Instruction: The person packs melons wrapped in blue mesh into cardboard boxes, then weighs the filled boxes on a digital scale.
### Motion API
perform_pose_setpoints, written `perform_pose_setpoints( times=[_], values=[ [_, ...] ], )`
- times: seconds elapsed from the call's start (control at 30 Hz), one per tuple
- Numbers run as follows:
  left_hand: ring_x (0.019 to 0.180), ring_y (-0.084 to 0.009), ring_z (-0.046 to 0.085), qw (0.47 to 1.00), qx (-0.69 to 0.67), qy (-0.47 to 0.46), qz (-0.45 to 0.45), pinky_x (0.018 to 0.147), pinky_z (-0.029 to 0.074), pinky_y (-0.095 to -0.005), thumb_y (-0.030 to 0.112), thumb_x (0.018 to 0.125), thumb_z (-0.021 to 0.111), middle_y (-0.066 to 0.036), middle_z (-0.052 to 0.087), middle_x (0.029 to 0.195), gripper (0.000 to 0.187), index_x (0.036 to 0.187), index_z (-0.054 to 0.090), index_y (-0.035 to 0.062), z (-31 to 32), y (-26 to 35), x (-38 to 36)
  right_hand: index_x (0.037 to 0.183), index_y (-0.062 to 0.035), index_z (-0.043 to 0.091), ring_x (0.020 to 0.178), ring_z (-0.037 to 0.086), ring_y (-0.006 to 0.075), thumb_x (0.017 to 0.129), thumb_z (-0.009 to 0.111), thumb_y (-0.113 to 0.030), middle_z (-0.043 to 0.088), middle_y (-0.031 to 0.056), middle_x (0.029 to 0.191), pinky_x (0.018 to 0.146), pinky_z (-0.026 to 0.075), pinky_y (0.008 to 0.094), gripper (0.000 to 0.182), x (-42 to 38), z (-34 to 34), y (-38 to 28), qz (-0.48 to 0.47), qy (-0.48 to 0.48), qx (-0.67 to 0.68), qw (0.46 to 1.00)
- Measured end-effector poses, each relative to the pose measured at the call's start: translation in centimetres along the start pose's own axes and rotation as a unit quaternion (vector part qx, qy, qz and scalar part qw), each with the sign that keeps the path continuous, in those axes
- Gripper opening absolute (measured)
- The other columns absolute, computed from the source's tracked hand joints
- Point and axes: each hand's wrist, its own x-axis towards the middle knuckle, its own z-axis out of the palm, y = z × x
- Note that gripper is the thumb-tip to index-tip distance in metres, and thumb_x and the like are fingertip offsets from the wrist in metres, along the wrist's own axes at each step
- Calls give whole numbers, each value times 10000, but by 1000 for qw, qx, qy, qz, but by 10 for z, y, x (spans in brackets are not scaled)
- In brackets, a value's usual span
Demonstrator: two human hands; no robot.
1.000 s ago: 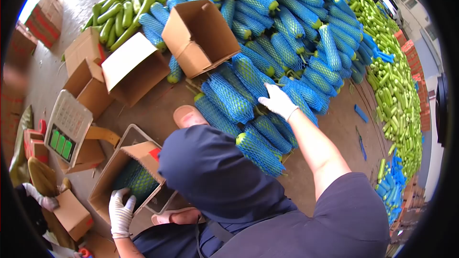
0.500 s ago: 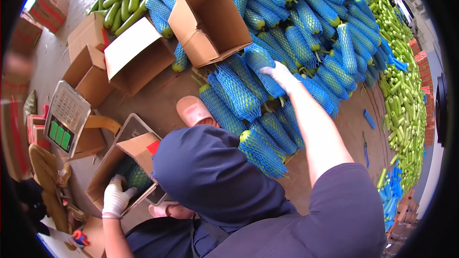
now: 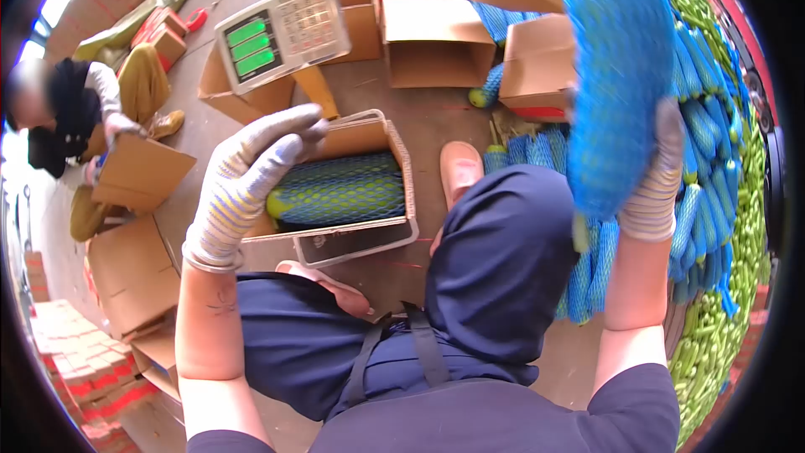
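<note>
My right hand, in a striped work glove, grips a long green gourd wrapped in blue foam netting. The gourd is raised nearly upright in front of the pile and its surface is blurred. My left hand, gloved too, is held empty above the left side of an open carton, its fingers stretched out and thumb apart. Inside the carton lie netted green gourds. That carton sits on a scale platform, and the scale's display panel stands behind it with green lit windows.
Open cartons stand beyond the scale. A large pile of netted gourds lies at the right, bordered by bare green gourds. At the left a co-worker handles a carton. My pink sandals are on the floor.
My right hand has lifted a netted gourd from the pile. My left hand has come off the carton and risen with its fingers stretched. The view has turned left toward the scale.
</note>
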Motion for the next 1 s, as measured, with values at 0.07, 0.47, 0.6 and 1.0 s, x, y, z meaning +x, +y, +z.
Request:
perform_pose_setpoints(
  times=[0.07, 0.47, 0.6, 1.0],
  values=[
    [1214, -220, 576, 996, -42, 8, 84, 1057, 434, -369, 229, 912, 697, -120, 610, 1320, 635, 1453, 445, 11, 14, 16, 1, 1497, 15, 329, 1038, 601, 197, 937, 645, -346, 555, 142, 1290, 938, 500, 307, 737, 8, 53, 9, -5, -50, -132, 990],
    [1211, -353, 569, 928, 362, -59, 57, 1065, 432, -396, 138, 594, 833, -170, 593, 1291, 941, 1451, 446, 92, -60, -43, -28, 1438, 5, 443, 1148, 567, 166, 944, 687, -238, 577, 125, 1302, 986, 451, 282, 603, 90, 97, 96, 15, -108, -153, 982],
    [1143, -365, 582, 902, 416, -103, 50, 1042, 442, -412, 134, 607, 825, -167, 608, 1253, 884, 1420, 481, 99, -46, -60, -12, 1426, 19, 453, 1156, 562, 182, 931, 699, -242, 572, 129, 1296, 1005, 445, 294, 612, 89, 113, 96, -56, -136, -147, 978],
    [1006, -277, 640, 917, 382, 81, 84, 927, 498, -349, 21, 827, 698, -142, 642, 1069, 323, 1146, 645, 14, -50, -48, -11, 1397, 20, 499, 1185, 558, 184, 920, 655, -140, 593, 96, 1286, 1031, 438, 326, 526, 72, 88, 87, -58, -249, -343, 904]
  ],
)
